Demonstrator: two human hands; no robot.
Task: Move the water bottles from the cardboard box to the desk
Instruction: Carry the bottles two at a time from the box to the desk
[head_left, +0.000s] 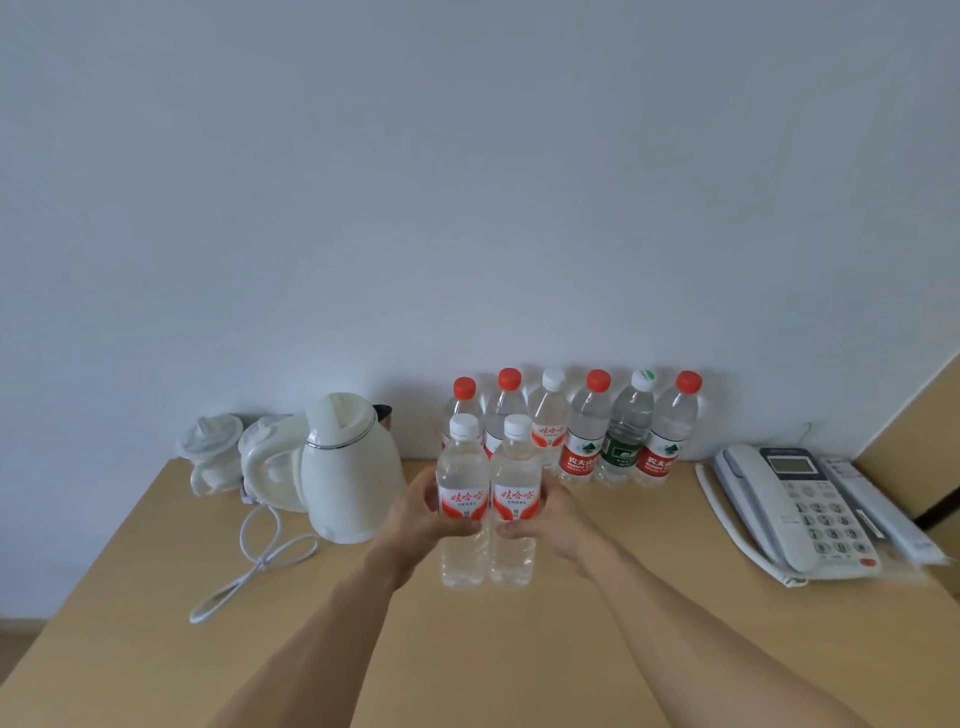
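Bench (519, 649) of pale wood, wide and bare in the foreground, back edge meeting a white wall, left edge falling away toward the floor, right edge running out past a wooden panel. Open room between the two forearms and toward the near edge; less at the back, taken up by a row of six upright bottles (576, 431) against the wall, caps red, white, and one white with green. Left of the row, just beside it, white kettle (345, 467), with a second kettle (270, 462) and a small lidded pot (210, 452) behind, and a white cord (254, 566) looped across the wood. Far right, well apart from the hands, grey desk phone (795, 509) with a remote (878, 509) alongside. Two white-capped bottles upright, long axes vertical, caps up, red labels facing the camera, sides touching or nearly so, bases at or just above the bench surface, cannot tell which. Left hand (415, 514) with grip clamped round the left bottle (462, 499) at the label; right hand (550, 514) with grip clamped round the right bottle (514, 499) likewise. Both standing just in front of the row.
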